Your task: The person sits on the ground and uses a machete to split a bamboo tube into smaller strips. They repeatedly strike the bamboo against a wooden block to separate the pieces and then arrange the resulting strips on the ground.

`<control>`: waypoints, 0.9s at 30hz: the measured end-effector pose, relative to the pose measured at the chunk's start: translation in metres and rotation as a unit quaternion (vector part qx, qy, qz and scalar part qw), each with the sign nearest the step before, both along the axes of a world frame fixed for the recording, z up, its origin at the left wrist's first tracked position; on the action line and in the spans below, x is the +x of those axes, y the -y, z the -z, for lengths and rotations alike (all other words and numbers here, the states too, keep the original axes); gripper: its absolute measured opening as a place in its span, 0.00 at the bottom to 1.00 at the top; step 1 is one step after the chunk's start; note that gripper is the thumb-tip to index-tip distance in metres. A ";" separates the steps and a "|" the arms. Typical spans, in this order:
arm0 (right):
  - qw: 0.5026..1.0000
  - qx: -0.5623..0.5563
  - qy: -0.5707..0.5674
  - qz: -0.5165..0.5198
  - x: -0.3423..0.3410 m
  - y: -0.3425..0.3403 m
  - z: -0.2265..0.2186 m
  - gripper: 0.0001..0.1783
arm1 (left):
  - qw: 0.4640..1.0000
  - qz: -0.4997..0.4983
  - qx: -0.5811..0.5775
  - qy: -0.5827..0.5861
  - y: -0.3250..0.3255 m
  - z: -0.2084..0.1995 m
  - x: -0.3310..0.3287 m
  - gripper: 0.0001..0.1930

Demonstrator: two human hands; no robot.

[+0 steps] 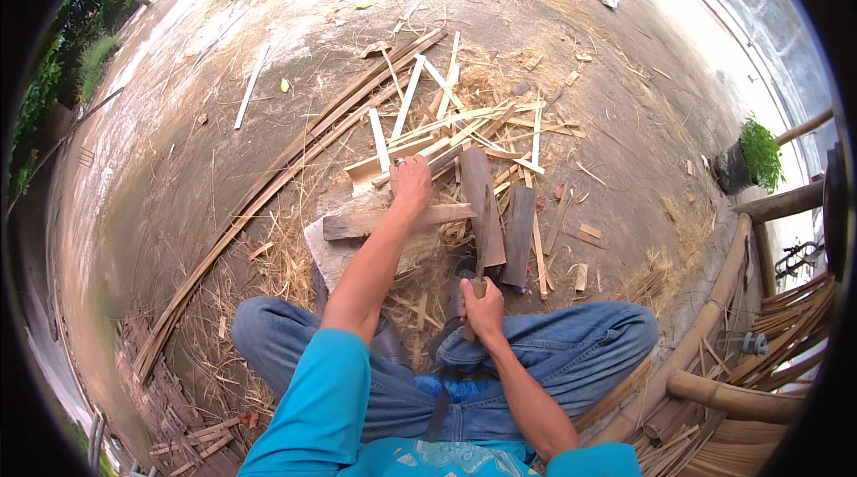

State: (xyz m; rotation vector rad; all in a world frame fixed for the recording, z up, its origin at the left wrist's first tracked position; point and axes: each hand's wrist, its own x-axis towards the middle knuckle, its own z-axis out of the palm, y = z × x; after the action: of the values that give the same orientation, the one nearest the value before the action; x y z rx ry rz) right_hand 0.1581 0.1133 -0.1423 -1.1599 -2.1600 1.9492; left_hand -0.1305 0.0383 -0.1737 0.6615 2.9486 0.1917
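Observation:
My left hand (411, 181) reaches over the wooden block (357, 224) to the near edge of a heap of split bamboo strips (437, 145). Its fingers curl down around a bamboo strip there. My right hand (483, 306), close to my crossed legs, is closed round a wooden handle (478, 286); I cannot make out the tool's working end. Just beyond that hand lie two wide, dark bamboo pieces (483, 209), side by side. Under the block is a pale flat slab or sack (323, 254), partly covered by my left forearm.
Long brown bamboo lengths (268, 187) run diagonally on the left. Straw and shavings (277, 272) litter the ground. A potted plant (748, 160) stands at the right, above a bamboo frame (714, 307) with bundled strips (794, 334). One pale strip (251, 89) lies apart at upper left.

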 end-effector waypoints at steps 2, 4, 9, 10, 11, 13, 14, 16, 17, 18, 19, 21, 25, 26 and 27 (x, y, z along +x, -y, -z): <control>1.000 -0.008 0.012 0.001 0.001 -0.003 -0.001 0.19 | 0.996 0.049 -0.064 0.026 -0.004 -0.003 0.002 0.25; 1.000 -0.007 0.005 -0.008 0.000 -0.003 0.000 0.18 | 1.000 0.013 -0.019 0.000 0.000 0.010 -0.001 0.22; 1.000 -0.020 0.003 -0.006 0.000 -0.002 -0.001 0.18 | 0.999 0.006 0.025 0.038 0.003 -0.005 -0.012 0.13; 1.000 -0.025 0.009 -0.006 0.001 -0.002 -0.002 0.17 | 0.997 0.001 0.026 0.077 0.005 -0.011 -0.018 0.15; 0.999 -0.029 0.013 -0.005 0.000 -0.002 -0.003 0.16 | 0.993 -0.005 0.028 0.113 0.007 -0.026 -0.027 0.17; 0.999 -0.037 0.015 -0.007 -0.003 0.000 -0.007 0.16 | 0.989 -0.022 0.056 0.132 0.021 -0.029 -0.047 0.21; 0.999 -0.040 0.014 -0.007 -0.003 0.000 -0.008 0.15 | 0.969 -0.061 0.098 0.219 0.028 -0.032 -0.061 0.22; 0.999 -0.045 0.011 0.000 -0.004 -0.001 -0.010 0.15 | 0.944 -0.080 0.180 0.264 0.048 -0.036 -0.078 0.24; 0.999 -0.049 0.010 0.001 -0.005 0.000 -0.011 0.15 | 0.924 -0.111 0.228 0.285 0.058 -0.032 -0.082 0.25; 0.999 -0.054 0.007 0.002 -0.006 0.000 -0.011 0.15 | 0.901 -0.140 0.276 0.303 0.067 -0.024 -0.087 0.26; 0.999 -0.051 0.005 0.002 -0.006 0.000 -0.008 0.15 | 0.875 -0.169 0.322 0.320 0.074 -0.016 -0.091 0.27; 0.999 -0.050 0.003 -0.012 -0.004 0.002 -0.001 0.15 | 0.895 -0.201 0.296 0.266 0.095 0.023 -0.098 0.28; 0.999 -0.047 0.018 0.013 -0.007 -0.002 0.000 0.16 | 0.913 -0.188 0.261 0.249 0.066 0.025 -0.081 0.37; 0.998 -0.051 0.018 0.014 -0.008 0.001 -0.002 0.16 | 0.924 -0.196 0.231 0.233 0.064 0.029 -0.079 0.40; 0.998 -0.055 0.018 0.016 -0.009 0.003 -0.004 0.16 | 0.934 -0.203 0.201 0.216 0.062 0.034 -0.076 0.44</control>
State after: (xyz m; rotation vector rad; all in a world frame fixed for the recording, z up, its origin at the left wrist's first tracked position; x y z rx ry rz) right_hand 0.1494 0.1099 -0.1386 -1.2456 -2.0619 2.0730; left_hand -0.2066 -0.0233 -0.2076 0.0103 2.5819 0.8717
